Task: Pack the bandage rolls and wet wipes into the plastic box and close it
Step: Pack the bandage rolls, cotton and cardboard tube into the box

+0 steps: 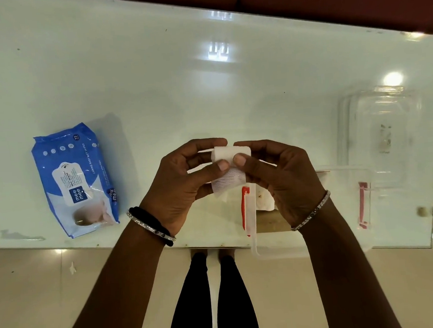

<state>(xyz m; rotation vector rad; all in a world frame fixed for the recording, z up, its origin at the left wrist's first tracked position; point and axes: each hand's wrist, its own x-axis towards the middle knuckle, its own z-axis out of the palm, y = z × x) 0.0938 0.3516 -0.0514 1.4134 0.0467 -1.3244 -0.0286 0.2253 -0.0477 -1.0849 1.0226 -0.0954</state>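
left hand (183, 184), right hand (275, 177): both pinching bandage roll (231, 153) | wet wipes (77, 181): left, on table (205, 87)

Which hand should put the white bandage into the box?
Probably the right hand. Both hands hold the bandage roll, but the clear plastic box lies under the right one. The left hand is nearer the wet wipes pack.

There is one view only, from a camera worn on the person's head, looking steeply down and forward. It sits close above both hands, takes in the white table (153, 78) across its width, with the floor (40, 291) nearest.
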